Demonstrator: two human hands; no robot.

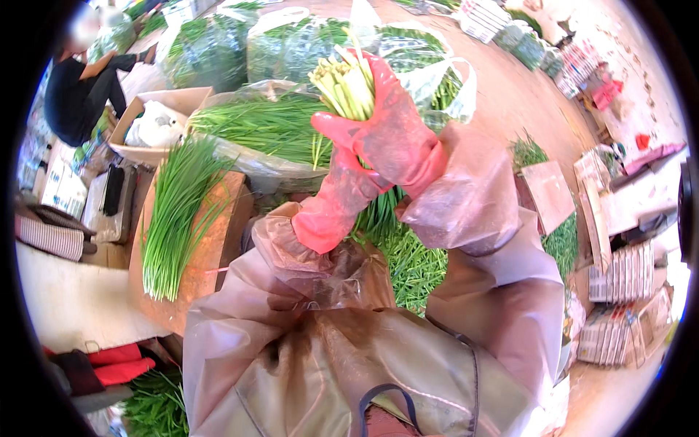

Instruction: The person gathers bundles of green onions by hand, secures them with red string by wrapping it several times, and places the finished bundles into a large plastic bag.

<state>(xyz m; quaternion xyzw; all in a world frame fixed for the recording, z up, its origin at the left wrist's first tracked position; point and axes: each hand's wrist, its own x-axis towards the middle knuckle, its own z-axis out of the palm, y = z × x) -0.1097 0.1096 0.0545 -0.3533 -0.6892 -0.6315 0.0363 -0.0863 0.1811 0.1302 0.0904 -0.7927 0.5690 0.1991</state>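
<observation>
Both my hands wear red rubber gloves. My right hand (pixel 397 120) is closed around a bunch of chives (pixel 344 87), near its pale stalk ends, which point up and away from me. Just below and to the left, my left hand (pixel 338 193) is closed around the lower part of what appears to be the same bunch; its fingertips are partly hidden by the right glove and wrist. Green leaves (pixel 380 217) hang beneath the hands. To the left, another bunch of chives (pixel 178 218) lies on a wooden block (pixel 222 218).
Ahead, a clear plastic wrapping (pixel 269 175) holds loose chives, with filled plastic bags (pixel 207 54) behind it. A cardboard box (pixel 145 151) with a white bag stands at the left. Cut greens (pixel 415 269) lie below my arms. A person (pixel 80 95) sits far left; crates (pixel 622 273) stand right.
</observation>
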